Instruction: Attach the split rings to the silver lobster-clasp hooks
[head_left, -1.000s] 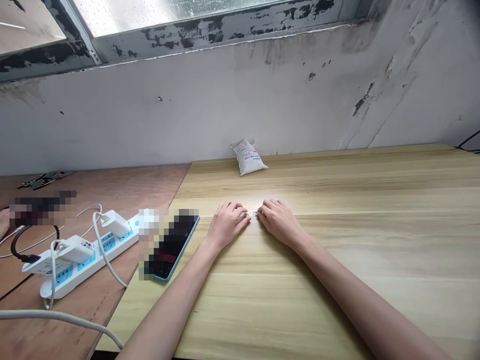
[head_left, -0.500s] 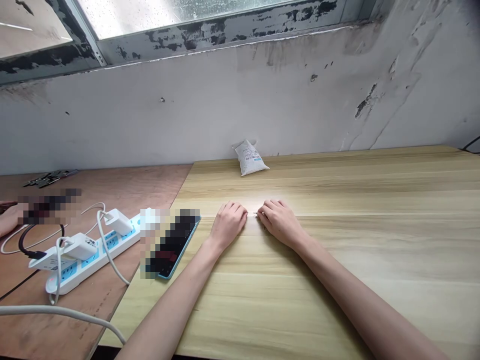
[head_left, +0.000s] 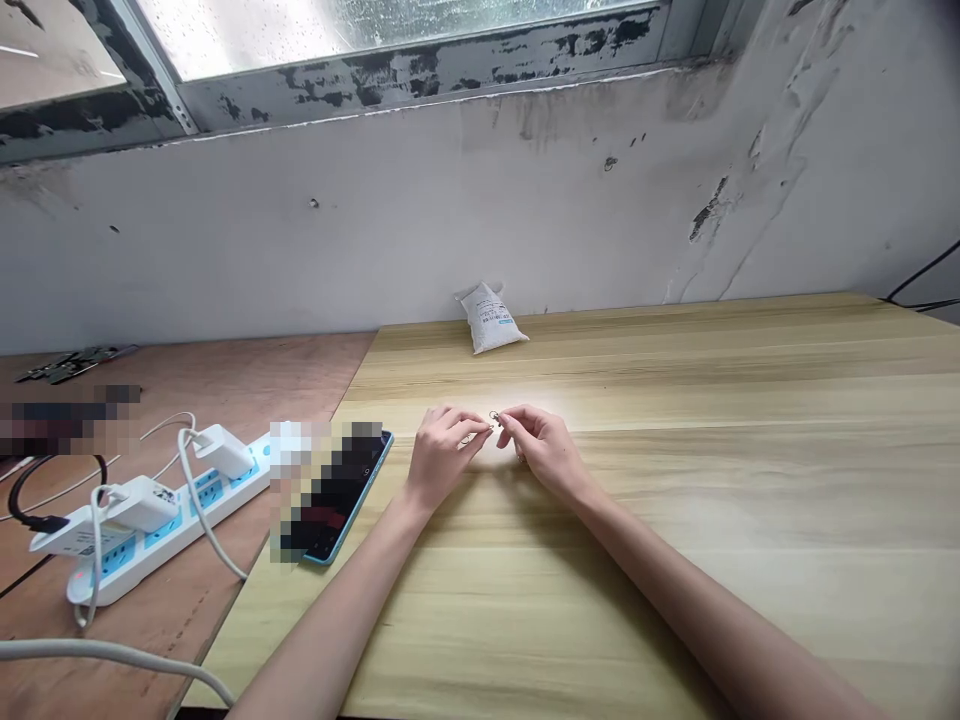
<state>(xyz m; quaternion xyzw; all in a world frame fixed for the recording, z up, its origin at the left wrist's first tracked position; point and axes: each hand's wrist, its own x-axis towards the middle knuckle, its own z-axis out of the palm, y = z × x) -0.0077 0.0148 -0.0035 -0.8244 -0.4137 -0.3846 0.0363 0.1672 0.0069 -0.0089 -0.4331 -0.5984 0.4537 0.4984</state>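
Pinching a small metal ring in the curled left hand, a second ring in the fingertips of the right hand, just above the worktop.

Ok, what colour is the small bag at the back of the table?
White bag with a blue label; head view, the only one.

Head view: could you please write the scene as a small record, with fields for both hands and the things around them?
Left hand: fingertips pinch a small metal piece
Right hand: pinches the same piece from the other side
Piece: shiny, too small to identify
Table: light wood
Left of the hands: phone lying flat; power strip with chargers plugged in
By the wall: white pouch
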